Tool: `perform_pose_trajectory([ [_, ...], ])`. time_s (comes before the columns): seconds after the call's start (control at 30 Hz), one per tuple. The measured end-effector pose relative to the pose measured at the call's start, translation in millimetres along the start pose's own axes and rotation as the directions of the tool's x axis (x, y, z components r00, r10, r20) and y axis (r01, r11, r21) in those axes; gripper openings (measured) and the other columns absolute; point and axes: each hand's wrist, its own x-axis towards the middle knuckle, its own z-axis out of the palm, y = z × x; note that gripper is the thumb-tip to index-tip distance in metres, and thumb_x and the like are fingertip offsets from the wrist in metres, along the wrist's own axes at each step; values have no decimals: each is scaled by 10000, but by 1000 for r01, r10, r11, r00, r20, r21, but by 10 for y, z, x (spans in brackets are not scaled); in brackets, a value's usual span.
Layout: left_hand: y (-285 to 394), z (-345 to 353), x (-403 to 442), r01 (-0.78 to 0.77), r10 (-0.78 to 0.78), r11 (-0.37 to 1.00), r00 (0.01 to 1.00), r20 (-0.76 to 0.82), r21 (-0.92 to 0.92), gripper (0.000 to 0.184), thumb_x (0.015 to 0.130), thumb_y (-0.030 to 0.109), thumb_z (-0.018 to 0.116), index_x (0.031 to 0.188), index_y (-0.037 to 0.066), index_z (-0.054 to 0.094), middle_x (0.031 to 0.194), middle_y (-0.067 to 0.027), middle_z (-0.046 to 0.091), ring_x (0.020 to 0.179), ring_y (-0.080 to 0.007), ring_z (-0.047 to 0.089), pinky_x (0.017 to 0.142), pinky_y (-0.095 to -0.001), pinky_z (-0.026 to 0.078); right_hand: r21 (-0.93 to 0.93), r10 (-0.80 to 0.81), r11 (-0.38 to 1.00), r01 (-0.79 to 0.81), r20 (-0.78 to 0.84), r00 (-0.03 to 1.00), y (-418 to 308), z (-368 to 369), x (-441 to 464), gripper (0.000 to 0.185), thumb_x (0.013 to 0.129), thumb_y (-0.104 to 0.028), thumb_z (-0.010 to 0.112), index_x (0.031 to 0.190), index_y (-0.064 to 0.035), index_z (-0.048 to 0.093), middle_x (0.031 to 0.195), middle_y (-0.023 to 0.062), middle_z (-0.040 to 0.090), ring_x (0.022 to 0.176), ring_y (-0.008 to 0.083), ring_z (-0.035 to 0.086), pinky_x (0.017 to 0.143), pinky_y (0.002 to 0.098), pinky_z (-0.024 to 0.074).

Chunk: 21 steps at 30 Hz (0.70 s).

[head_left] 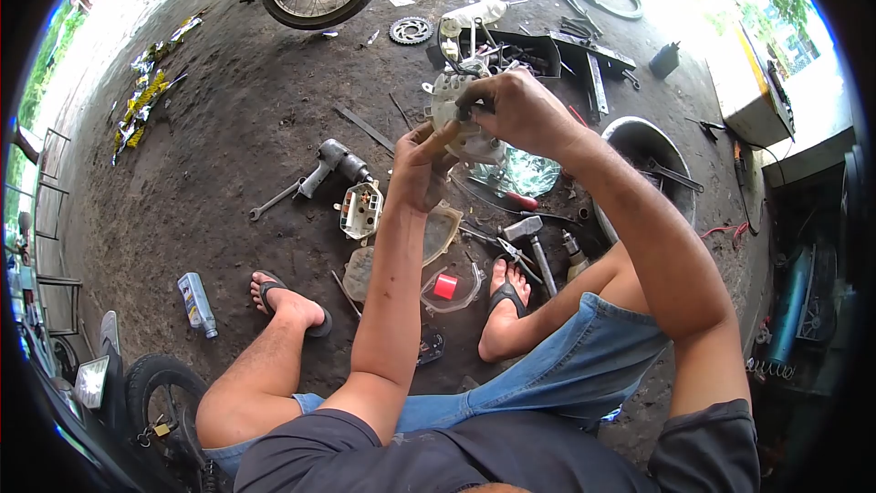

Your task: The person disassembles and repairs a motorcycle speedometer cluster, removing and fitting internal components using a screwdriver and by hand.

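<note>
Both of my hands meet at a grey metal engine part (447,99) in the upper middle of the view. My left hand (424,162) has its fingers closed at the lower left of it, near a small dark piece. From the upper right, my right hand (518,110) reaches in with bent fingers pinched together over the same spot. What lies between the fingertips is too small and dark to make out. Below the hands, an impact wrench (336,167), an open metal cover (361,210) and a flat gasket (444,230) lie on the ground.
A metal basin (680,164) stands at the right, behind my right forearm. A hammer (534,242), pliers (514,251) and a red-handled tool (522,201) lie near my foot. Farther off are a tool tray (538,47), a sprocket (411,31) and a motorcycle wheel (365,2).
</note>
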Motion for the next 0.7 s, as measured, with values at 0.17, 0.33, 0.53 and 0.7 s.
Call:
perform_pose_trajectory([
  [0.17, 20, 28, -7, -17, 17, 1000, 1000, 20, 5, 419, 938, 131, 834, 1271, -60, 667, 1137, -127, 768, 939, -196, 784, 795, -301, 667, 177, 2, 984, 4, -35, 999, 107, 19, 23, 235, 844, -45, 729, 1067, -23, 800, 929, 186, 791, 854, 273, 778, 812, 376, 612],
  [0.33, -10, 14, -12, -27, 28, 999, 999, 35, -19, 423, 932, 117, 838, 1271, -69, 668, 1145, -127, 765, 950, -198, 780, 823, -315, 667, 222, 55, 974, -50, -18, 998, 98, -19, 26, 240, 845, -73, 730, 1071, -42, 802, 949, 200, 783, 897, 353, 772, 826, 422, 606],
  [0.53, -38, -61, 6, -50, 50, 999, 999, -2, -4, 379, 898, 73, 864, 1222, -17, 688, 1100, -76, 768, 887, -133, 763, 716, -211, 656, 79, -55, 995, 57, -25, 998, 56, -18, 5, 206, 881, -4, 739, 1079, -17, 797, 978, 145, 809, 888, 246, 798, 832, 354, 618],
  [0.7, -12, -74, -1, -53, 52, 998, 998, 20, 44, 444, 847, -2, 882, 1248, -28, 694, 1133, -88, 768, 927, -132, 755, 784, -220, 645, 26, -48, 999, 48, 21, 999, 31, -22, 13, 223, 865, -7, 736, 1076, -31, 804, 950, 167, 797, 863, 292, 792, 815, 370, 620],
])
